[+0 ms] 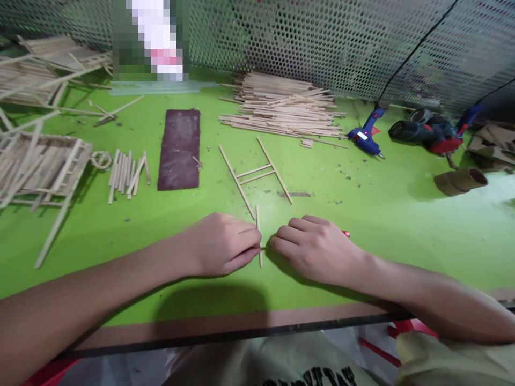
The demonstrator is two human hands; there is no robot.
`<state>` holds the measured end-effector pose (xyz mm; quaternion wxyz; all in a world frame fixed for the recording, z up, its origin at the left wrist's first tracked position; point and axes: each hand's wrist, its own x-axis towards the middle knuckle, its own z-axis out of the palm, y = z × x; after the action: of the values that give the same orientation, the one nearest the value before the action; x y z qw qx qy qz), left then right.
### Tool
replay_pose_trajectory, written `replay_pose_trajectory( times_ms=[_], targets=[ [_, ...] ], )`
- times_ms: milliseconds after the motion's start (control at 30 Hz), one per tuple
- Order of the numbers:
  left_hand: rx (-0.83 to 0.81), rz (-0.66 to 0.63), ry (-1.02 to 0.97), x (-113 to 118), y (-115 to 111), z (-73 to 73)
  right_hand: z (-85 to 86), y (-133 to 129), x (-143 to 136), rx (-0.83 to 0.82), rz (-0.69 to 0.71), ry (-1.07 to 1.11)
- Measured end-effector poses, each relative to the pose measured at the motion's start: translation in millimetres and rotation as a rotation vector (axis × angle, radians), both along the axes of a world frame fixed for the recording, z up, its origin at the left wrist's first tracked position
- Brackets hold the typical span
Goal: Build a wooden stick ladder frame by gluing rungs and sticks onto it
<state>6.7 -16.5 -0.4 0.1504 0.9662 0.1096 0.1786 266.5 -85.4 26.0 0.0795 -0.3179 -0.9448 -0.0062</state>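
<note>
My left hand is closed in a pinch on a short thin wooden stick, which points away from me just above the green table. My right hand is curled close to the table, a small gap to the right of the stick. From behind it peeks the red end of a thin tool, mostly hidden by the fingers. A narrow tip shows between the two hands, against the stick. Just beyond lies an H-shaped frame of sticks, two long ones joined by two short crosspieces.
A pile of sticks lies at the back. Sandpaper, short cut sticks and stick-built structures are on the left. To the right are a blue glue gun, a dark power tool and a brown tube.
</note>
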Motion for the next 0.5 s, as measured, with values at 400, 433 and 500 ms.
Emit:
replay_pose_trajectory(
  times_ms=[400, 433, 500],
  targets=[
    [-0.02, -0.003, -0.008, 2.6, 1.5, 0.2, -8.0, 0.4, 0.3, -0.001, -0.003, 0.15],
    [-0.021, -0.004, -0.009, 2.4, 1.5, -0.1, -8.1, 0.5, 0.1, 0.003, 0.006, 0.15],
    [-0.033, -0.007, -0.008, 2.1, 1.4, -1.2, -8.8, 0.8, -0.4, 0.005, 0.026, 0.155]
  ],
)
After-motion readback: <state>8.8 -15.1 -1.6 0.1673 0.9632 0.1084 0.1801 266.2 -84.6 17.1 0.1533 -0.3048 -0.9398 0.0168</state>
